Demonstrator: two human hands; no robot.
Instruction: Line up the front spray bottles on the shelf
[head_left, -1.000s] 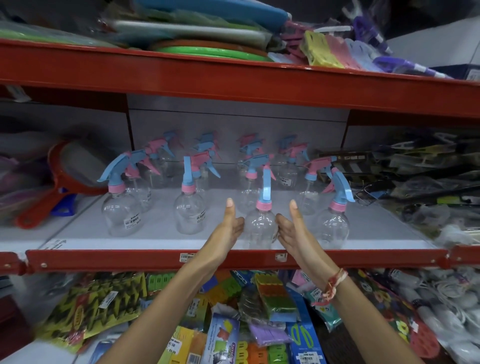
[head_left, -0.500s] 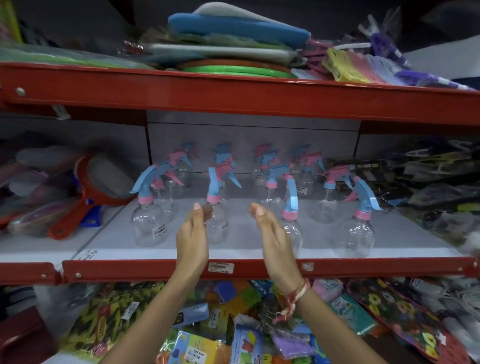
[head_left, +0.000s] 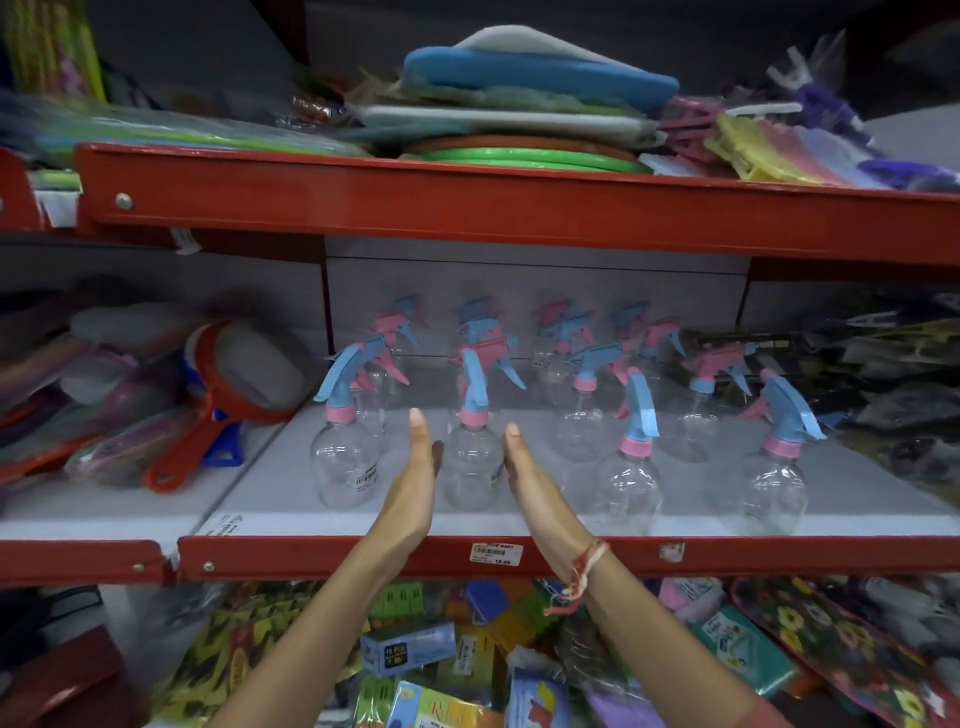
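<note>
Low in the frame, two bare forearms reach up from packets of goods past a red shelf edge (head_left: 519, 556). At centre, the left hand (head_left: 415, 483) and the right hand (head_left: 530, 483), fingers straight and palms facing each other, flank a clear spray bottle (head_left: 471, 467) with a blue trigger; both seem to touch its sides, gripping nothing. Similar bottles (head_left: 628, 467) stand beside and behind it on the white shelf. Farther left lies a red-handled strainer (head_left: 228, 395).

single head view, close, facing forward into red shelf (head_left: 519, 218), looking slightly down.
</note>
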